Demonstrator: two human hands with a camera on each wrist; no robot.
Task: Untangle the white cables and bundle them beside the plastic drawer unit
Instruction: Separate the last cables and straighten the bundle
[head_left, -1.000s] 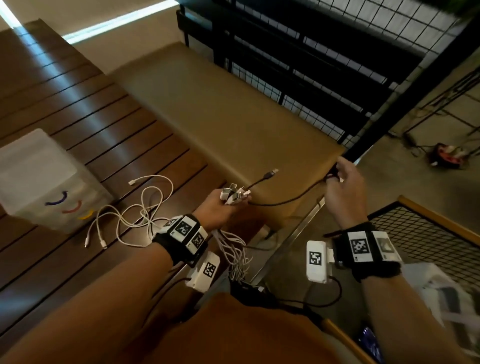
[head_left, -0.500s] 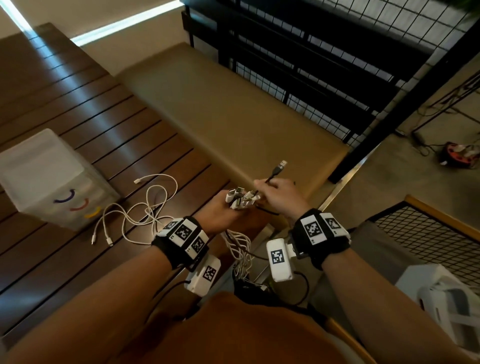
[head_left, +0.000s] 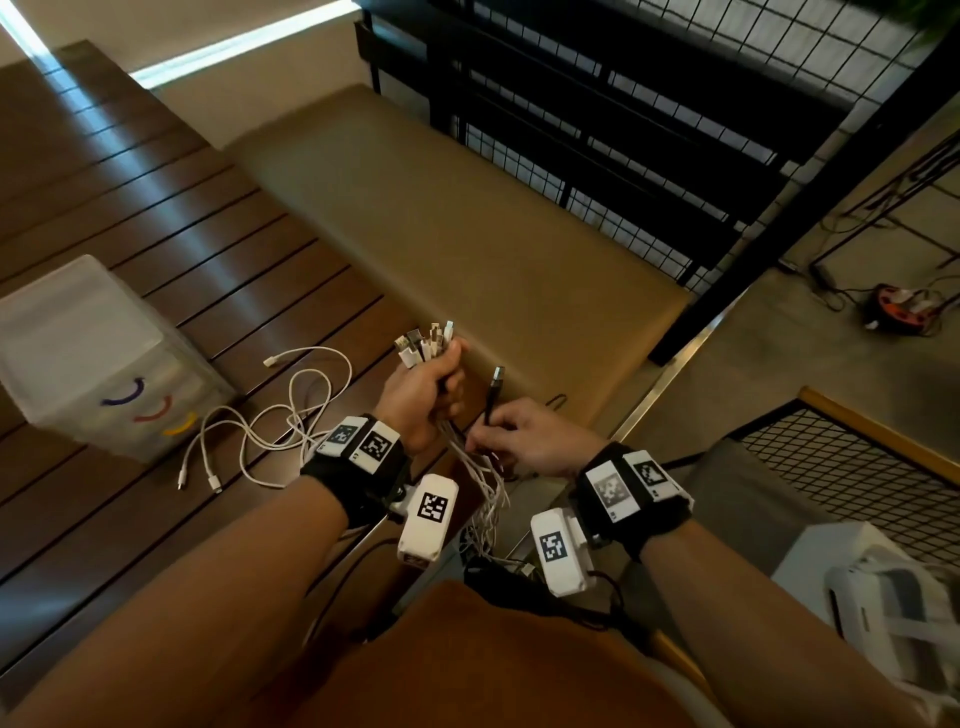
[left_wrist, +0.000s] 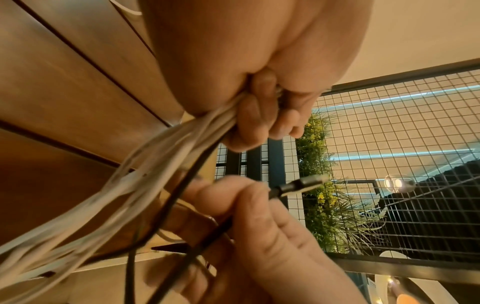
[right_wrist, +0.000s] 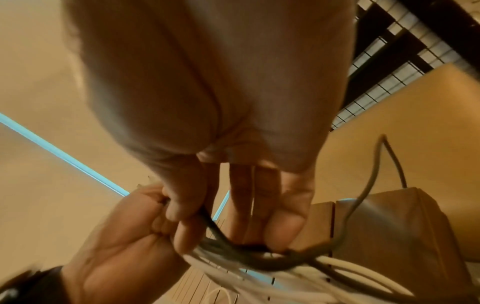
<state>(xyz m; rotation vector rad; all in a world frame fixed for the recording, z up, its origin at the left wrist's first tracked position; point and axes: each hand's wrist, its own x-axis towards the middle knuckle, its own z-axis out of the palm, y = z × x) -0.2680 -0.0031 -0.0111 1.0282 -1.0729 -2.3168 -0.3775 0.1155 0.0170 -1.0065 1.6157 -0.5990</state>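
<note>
My left hand (head_left: 423, 387) grips a bunch of white cables (head_left: 426, 343), plug ends sticking up above the fist; the strands (left_wrist: 145, 174) hang down from it toward my lap. My right hand (head_left: 519, 434), close beside it, pinches a black cable (head_left: 493, 397) just below its USB plug (left_wrist: 303, 183), which points upward. The black cable (right_wrist: 228, 242) runs down among the white strands. More white cables (head_left: 280, 415) lie loose on the dark slatted table (head_left: 156, 218), right of the translucent plastic drawer unit (head_left: 98, 358).
A tan padded bench (head_left: 467, 228) runs behind my hands, with a black wire-mesh railing (head_left: 649, 104) beyond it. On the floor to the right are a mesh-topped stand (head_left: 857, 467), a white device (head_left: 893, 597) and a red power reel (head_left: 904, 306).
My right hand drew the black cable in from the far right to my left hand, then slid down below its plug. My left hand rose a little with the white bunch.
</note>
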